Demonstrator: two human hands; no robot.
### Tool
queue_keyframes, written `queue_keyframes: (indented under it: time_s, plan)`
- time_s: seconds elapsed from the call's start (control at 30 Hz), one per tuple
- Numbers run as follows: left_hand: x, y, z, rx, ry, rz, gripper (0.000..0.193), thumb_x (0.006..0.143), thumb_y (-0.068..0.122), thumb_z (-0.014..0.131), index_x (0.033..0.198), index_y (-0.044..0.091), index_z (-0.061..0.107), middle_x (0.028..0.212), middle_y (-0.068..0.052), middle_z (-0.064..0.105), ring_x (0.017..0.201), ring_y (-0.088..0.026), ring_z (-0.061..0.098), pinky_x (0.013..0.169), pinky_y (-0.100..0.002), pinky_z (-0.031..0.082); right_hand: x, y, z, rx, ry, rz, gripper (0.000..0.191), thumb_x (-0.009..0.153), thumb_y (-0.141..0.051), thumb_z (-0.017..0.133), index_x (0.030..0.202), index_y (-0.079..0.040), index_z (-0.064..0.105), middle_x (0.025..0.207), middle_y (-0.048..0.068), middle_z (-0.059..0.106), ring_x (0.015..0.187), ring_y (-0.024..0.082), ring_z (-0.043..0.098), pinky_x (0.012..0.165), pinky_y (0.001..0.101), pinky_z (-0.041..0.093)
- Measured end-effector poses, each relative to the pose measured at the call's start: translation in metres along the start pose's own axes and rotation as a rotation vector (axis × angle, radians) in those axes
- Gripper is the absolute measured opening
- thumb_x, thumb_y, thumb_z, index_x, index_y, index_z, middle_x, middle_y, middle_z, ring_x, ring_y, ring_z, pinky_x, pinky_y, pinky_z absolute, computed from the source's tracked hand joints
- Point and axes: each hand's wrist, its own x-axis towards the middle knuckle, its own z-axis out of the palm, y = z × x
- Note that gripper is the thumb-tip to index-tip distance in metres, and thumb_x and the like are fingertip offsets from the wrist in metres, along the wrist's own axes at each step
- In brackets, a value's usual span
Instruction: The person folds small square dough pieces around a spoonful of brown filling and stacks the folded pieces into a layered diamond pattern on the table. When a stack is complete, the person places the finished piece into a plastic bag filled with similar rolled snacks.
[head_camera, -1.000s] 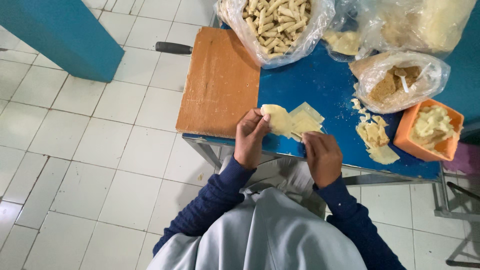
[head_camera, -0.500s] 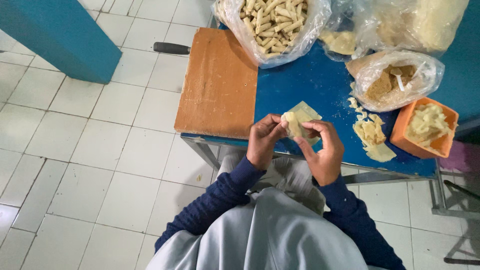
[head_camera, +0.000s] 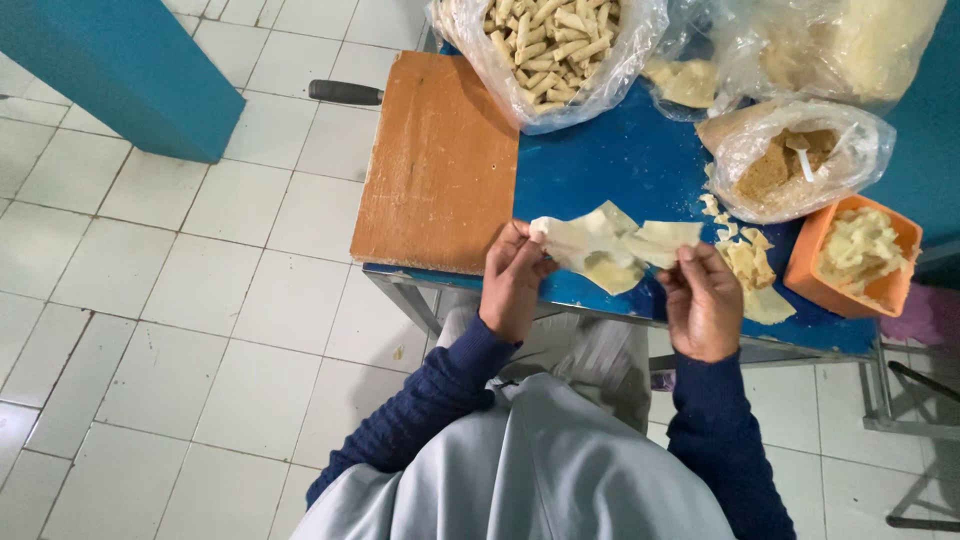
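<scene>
I hold thin pale pastry sheets (head_camera: 610, 248) over the near edge of the blue table (head_camera: 600, 165), between my two hands. Half a second ago my hands were close together around one folded piece; now they have drawn apart and the sheets are spread wide between them.

The table stands on white floor tiles (head_camera: 180, 300), with a teal block (head_camera: 130, 70) at the far left. On the table's left part lies a brown wooden board (head_camera: 440, 160), a dark handle (head_camera: 345, 92) showing beyond it. Far behind sits a clear bag of rolled pastries (head_camera: 545, 45); to the right are a bag of brown filling (head_camera: 790, 160), loose pastry scraps (head_camera: 750, 270) and an orange tub (head_camera: 850, 260).

My left hand (head_camera: 512, 285) pinches the sheets' left end, fingers curled shut on it. My right hand (head_camera: 700, 300) grips the right end, though how many sheets it holds I can't tell.
</scene>
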Motion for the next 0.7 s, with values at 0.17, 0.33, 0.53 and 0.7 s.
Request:
queue_keyframes:
  time_s: [0.17, 0.33, 0.53, 0.7]
  plan:
    - [0.002, 0.026, 0.004, -0.010, 0.088, 0.010, 0.009, 0.101, 0.017, 0.056, 0.100, 0.009, 0.053, 0.098, -0.001, 0.066, 0.090, -0.011, 0.066, 0.081, -0.028, 0.055, -0.017, -0.018, 0.012, -0.929, 0.076, -0.429, 0.008, 0.110, -0.008, 0.070, 0.114, -0.001, 0.071, 0.103, 0.009, 0.071, 0.089, 0.017, 0.066, 0.082, 0.0325, 0.053]
    - [0.000, 0.025, -0.001, 0.235, 0.069, 0.124, 0.016, 0.107, 0.009, 0.067, 0.100, 0.004, 0.054, 0.090, -0.002, 0.061, 0.078, -0.007, 0.054, 0.072, -0.024, 0.046, -0.043, -0.001, 0.053, -1.454, -0.149, -0.769, 0.015, 0.093, -0.002, 0.074, 0.108, -0.005, 0.076, 0.104, 0.014, 0.071, 0.097, 0.031, 0.067, 0.081, 0.0405, 0.055]
    - [0.003, 0.007, -0.010, 0.131, 0.023, 0.109, 0.017, 0.097, -0.002, 0.067, 0.096, 0.006, 0.052, 0.090, -0.003, 0.064, 0.079, -0.007, 0.059, 0.072, -0.022, 0.049, -0.056, 0.003, 0.071, -1.474, -0.217, -0.786, 0.017, 0.093, 0.001, 0.073, 0.109, -0.005, 0.077, 0.103, 0.011, 0.071, 0.097, 0.030, 0.067, 0.081, 0.0407, 0.055]
    - [0.000, 0.000, -0.005, 0.085, 0.015, 0.057, 0.023, 0.097, -0.007, 0.060, 0.106, 0.008, 0.046, 0.087, -0.001, 0.062, 0.077, -0.007, 0.059, 0.071, -0.023, 0.050, -0.057, 0.003, 0.070, -1.377, -0.272, -0.749, 0.018, 0.089, -0.004, 0.075, 0.107, -0.005, 0.076, 0.105, 0.011, 0.069, 0.098, 0.031, 0.066, 0.082, 0.0403, 0.055]
